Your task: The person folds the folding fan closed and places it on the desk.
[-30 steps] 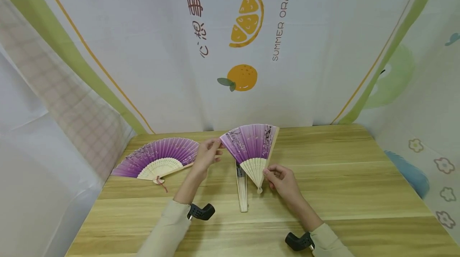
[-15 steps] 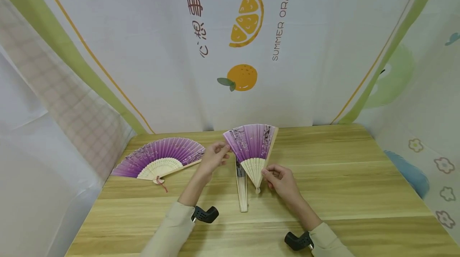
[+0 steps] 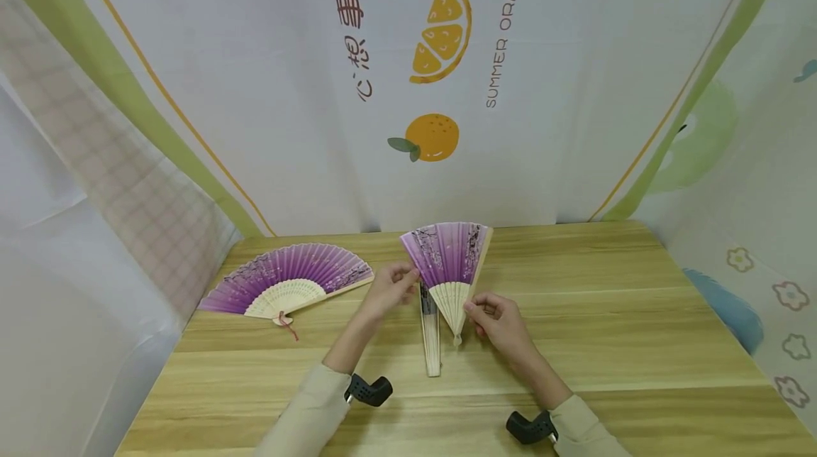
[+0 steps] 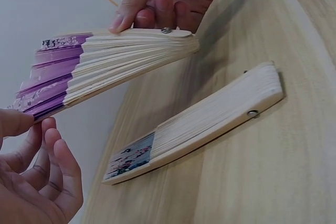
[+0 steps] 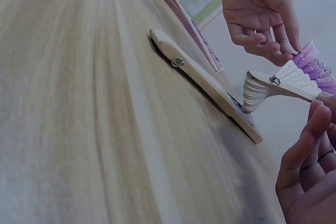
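Observation:
A partly spread purple folding fan (image 3: pixel 447 255) with pale wooden ribs is held up over the table between both hands. My left hand (image 3: pixel 391 290) pinches its left edge between thumb and forefinger, the other fingers loosely bent. On the other side my right hand (image 3: pixel 501 322) pinches the right outer rib, low down near the pivot. Below it a folded fan (image 4: pixel 194 124) with a dark floral print lies on the wooden table, touched by neither hand. The left wrist view shows the held fan's pleats bunched closely together.
A second purple fan (image 3: pixel 290 279), fully spread with a red cord (image 3: pixel 288 327) at its pivot, lies at the table's back left. The wooden table (image 3: pixel 606 343) meets a white printed curtain (image 3: pixel 287 123) at the back. Black wrist cameras sit on both sleeves.
My left hand has moved right and slightly toward me with the fan's left edge, so the held fan is narrower. The right hand has barely moved.

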The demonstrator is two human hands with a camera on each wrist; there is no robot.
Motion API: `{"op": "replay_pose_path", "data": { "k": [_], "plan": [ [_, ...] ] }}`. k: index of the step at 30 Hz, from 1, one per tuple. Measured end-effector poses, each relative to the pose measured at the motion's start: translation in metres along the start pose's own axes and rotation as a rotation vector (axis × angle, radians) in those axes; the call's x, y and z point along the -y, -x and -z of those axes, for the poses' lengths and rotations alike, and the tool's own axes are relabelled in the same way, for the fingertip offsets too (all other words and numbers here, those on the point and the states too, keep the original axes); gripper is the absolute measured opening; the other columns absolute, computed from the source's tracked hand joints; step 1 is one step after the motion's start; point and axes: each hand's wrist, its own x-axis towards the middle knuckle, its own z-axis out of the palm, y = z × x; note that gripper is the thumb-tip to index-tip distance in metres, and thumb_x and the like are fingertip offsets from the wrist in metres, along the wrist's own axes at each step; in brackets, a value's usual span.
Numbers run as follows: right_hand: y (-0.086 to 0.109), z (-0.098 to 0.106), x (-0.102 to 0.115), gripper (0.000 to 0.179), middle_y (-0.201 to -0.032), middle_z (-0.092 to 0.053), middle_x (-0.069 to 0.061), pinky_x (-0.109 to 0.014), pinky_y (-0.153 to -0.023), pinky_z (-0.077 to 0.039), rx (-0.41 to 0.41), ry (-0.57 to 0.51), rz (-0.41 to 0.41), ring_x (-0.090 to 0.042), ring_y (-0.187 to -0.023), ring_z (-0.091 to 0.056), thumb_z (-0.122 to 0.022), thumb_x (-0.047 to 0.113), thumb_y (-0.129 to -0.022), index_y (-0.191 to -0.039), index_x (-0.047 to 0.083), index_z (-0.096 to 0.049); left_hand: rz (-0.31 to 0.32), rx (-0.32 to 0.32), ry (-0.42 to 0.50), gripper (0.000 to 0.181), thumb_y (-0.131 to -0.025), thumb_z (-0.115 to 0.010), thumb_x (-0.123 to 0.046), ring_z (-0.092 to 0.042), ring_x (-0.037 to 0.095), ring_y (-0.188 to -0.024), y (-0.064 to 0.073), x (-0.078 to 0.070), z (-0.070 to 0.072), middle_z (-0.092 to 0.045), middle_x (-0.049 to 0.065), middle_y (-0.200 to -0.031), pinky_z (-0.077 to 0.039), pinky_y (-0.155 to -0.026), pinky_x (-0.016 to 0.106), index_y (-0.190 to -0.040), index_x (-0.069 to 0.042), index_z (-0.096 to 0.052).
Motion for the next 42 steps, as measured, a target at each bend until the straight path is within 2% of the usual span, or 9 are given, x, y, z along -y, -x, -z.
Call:
{"op": "replay_pose_path", "data": {
  "k": [3,10,16,21,25,31,35,42],
  "plan": [
    [0.0,0.0,0.001,0.012,-0.075,-0.06,-0.02,-0.023,-0.052,-0.041,0.007,0.006,0.007,-0.017,-0.059,-0.05,-0.067,0.004,-0.098,-0.093,-0.007,-0.066,0.003,0.004,-0.013,0.018,-0.103,-0.058,-0.006,-0.062,0.023,-0.08,0.001,0.002,-0.003,-0.067,0.017,-0.094,-0.056,-0.08,0.049,-0.108,0.011,-0.064],
    [0.0,-0.002,0.002,0.01,-0.075,-0.06,-0.02,-0.022,-0.052,-0.042,0.025,0.038,0.039,-0.018,-0.059,-0.051,-0.066,0.003,-0.099,-0.093,-0.006,-0.067,-0.002,0.062,-0.032,0.019,-0.104,-0.058,-0.006,-0.062,0.024,-0.083,0.006,0.006,-0.01,-0.066,0.026,-0.101,-0.056,-0.078,0.047,-0.109,0.011,-0.063],
    [0.0,-0.002,0.004,0.011,-0.076,-0.06,-0.024,-0.023,-0.054,-0.045,0.06,0.072,0.094,-0.019,-0.06,-0.053,-0.065,0.004,-0.1,-0.093,-0.005,-0.068,0.01,0.071,-0.036,0.02,-0.103,-0.058,-0.006,-0.061,0.023,-0.082,0.006,0.007,-0.015,-0.065,0.024,-0.099,-0.056,-0.078,0.049,-0.111,0.011,-0.063],
    [0.0,-0.002,0.005,0.01,-0.076,-0.06,-0.023,-0.024,-0.054,-0.046,0.071,0.09,0.111,-0.02,-0.06,-0.054,-0.065,0.003,-0.1,-0.094,-0.005,-0.068,-0.017,0.096,-0.051,0.021,-0.104,-0.057,-0.005,-0.06,0.021,-0.078,0.007,0.007,-0.017,-0.065,0.02,-0.091,-0.056,-0.076,0.052,-0.111,0.013,-0.063],
    [-0.002,-0.002,0.005,0.01,-0.076,-0.061,-0.021,-0.024,-0.053,-0.046,0.079,0.103,0.124,-0.021,-0.06,-0.054,-0.065,0.002,-0.1,-0.095,-0.005,-0.068,-0.027,0.112,-0.052,0.02,-0.104,-0.057,-0.006,-0.058,0.018,-0.075,0.009,0.005,-0.018,-0.063,0.014,-0.084,-0.056,-0.071,0.044,-0.11,0.013,-0.063],
    [-0.003,0.0,0.004,0.011,-0.077,-0.063,-0.021,-0.025,-0.053,-0.047,0.103,0.116,0.165,-0.024,-0.06,-0.055,-0.066,0.005,-0.099,-0.097,-0.005,-0.069,-0.036,0.147,-0.06,0.019,-0.104,-0.058,-0.008,-0.057,0.017,-0.075,0.01,0.004,-0.021,-0.063,0.02,-0.088,-0.055,-0.069,0.038,-0.11,0.01,-0.064],
    [-0.003,0.001,0.003,0.012,-0.076,-0.063,-0.019,-0.025,-0.052,-0.047,0.123,0.122,0.195,-0.026,-0.059,-0.055,-0.067,0.007,-0.099,-0.096,-0.004,-0.069,-0.019,0.143,-0.049,0.019,-0.104,-0.058,-0.008,-0.056,0.017,-0.074,0.01,0.005,-0.024,-0.062,0.02,-0.088,-0.053,-0.068,0.033,-0.111,0.009,-0.064],
    [-0.002,0.001,0.004,0.01,-0.074,-0.061,-0.025,-0.022,-0.05,-0.043,0.131,0.146,0.229,-0.033,-0.057,-0.054,-0.068,0.006,-0.098,-0.095,-0.004,-0.071,-0.029,0.158,-0.043,0.019,-0.105,-0.056,-0.006,-0.055,0.018,-0.072,0.01,0.004,-0.029,-0.061,0.013,-0.081,-0.052,-0.066,0.032,-0.11,0.011,-0.061]
  ]
}}
